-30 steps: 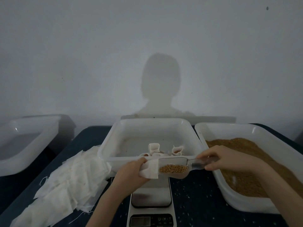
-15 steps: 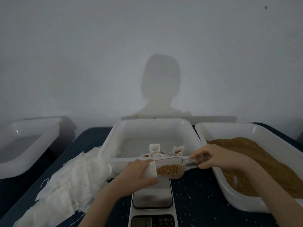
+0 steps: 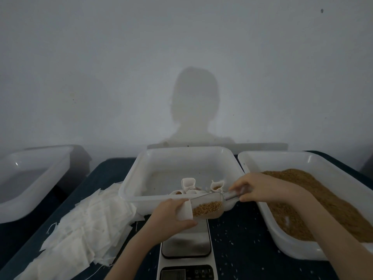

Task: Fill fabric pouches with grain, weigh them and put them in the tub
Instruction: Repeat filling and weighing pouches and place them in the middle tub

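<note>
Clear plastic scoop [image 3: 210, 206], part full of grain, lies with its long axis from 3 o'clock to 9 o'clock in the head view, handle toward 2 o'clock, mouth pushed into a white fabric pouch [image 3: 184, 210]. The left hand [image 3: 171, 216] grips the pouch around the scoop's mouth; the right hand [image 3: 260, 188] pinches the handle. Both hang above the scale [image 3: 185, 249], just in front of the near rim of the middle tub [image 3: 141, 178], which holds a few filled pouches [image 3: 188, 184]. At 3 o'clock sits the grain tub [image 3: 282, 239]; at 8 o'clock, a heap of empty pouches [image 3: 84, 229]. Bare dark tabletop [image 3: 238, 239] shows between scale and grain tub. Since the earlier frame the handle has risen, tilting the scoop toward the pouch.
</note>
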`<act>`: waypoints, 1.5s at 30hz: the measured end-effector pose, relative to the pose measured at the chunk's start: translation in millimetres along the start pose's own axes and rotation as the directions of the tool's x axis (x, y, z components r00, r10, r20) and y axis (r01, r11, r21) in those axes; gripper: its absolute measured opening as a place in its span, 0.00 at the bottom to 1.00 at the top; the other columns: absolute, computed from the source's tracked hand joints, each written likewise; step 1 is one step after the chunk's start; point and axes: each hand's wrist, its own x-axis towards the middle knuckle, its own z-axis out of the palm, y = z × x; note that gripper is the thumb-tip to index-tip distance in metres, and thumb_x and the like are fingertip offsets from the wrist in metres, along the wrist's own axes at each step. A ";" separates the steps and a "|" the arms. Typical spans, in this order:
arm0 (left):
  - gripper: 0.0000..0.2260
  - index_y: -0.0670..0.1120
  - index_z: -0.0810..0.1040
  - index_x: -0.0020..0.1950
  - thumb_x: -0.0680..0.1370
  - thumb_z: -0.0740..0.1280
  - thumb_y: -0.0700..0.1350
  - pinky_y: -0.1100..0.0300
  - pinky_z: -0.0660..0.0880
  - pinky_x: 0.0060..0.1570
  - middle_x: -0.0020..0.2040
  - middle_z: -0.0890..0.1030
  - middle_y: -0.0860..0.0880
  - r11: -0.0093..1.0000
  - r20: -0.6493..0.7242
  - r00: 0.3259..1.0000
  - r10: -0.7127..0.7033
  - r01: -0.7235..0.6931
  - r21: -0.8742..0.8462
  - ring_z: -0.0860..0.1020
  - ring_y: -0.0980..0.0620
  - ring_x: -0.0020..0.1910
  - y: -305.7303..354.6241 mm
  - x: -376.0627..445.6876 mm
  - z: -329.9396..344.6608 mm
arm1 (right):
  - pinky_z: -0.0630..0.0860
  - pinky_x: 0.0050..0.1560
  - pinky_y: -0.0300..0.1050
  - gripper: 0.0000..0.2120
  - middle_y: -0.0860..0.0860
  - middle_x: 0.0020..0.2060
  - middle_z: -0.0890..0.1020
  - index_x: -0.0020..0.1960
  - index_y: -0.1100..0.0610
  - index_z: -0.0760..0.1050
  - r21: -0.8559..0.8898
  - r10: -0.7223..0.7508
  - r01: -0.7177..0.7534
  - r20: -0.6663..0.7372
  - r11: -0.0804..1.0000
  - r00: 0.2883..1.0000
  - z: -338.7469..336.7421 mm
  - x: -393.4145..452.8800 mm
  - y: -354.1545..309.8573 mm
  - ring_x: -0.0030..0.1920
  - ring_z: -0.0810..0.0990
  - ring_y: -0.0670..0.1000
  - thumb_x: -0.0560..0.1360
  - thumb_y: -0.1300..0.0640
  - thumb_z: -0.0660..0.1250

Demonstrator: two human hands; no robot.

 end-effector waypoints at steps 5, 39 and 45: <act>0.23 0.58 0.74 0.61 0.68 0.71 0.61 0.65 0.76 0.50 0.51 0.78 0.60 0.997 -0.066 0.995 -0.070 0.068 -0.035 0.75 0.64 0.48 5.0 6.3 22.0 | 0.64 0.63 0.42 0.19 0.41 0.55 0.81 0.63 0.42 0.76 -0.434 -0.109 -0.019 -0.268 0.901 0.957 -14.2 4.7 -23.5 0.57 0.75 0.44 0.72 0.46 0.69; 0.24 0.51 0.74 0.66 0.72 0.73 0.52 0.69 0.74 0.46 0.53 0.79 0.55 0.904 -0.217 0.962 -0.165 0.060 -0.422 0.76 0.60 0.51 24.4 19.4 28.7 | 0.63 0.68 0.62 0.18 0.54 0.47 0.81 0.51 0.53 0.82 -0.760 -0.464 -0.197 -0.557 0.619 0.689 -24.0 -4.9 -33.2 0.52 0.80 0.55 0.63 0.54 0.80; 0.03 0.53 0.79 0.45 0.75 0.70 0.45 0.55 0.76 0.45 0.43 0.82 0.41 0.901 -0.258 0.952 -0.167 0.041 -0.432 0.79 0.47 0.41 24.6 20.0 21.8 | 0.65 0.42 0.33 0.19 0.44 0.59 0.70 0.66 0.45 0.69 -0.566 -0.111 -0.173 -0.433 0.806 0.894 -2.1 -16.8 9.3 0.59 0.68 0.44 0.78 0.41 0.60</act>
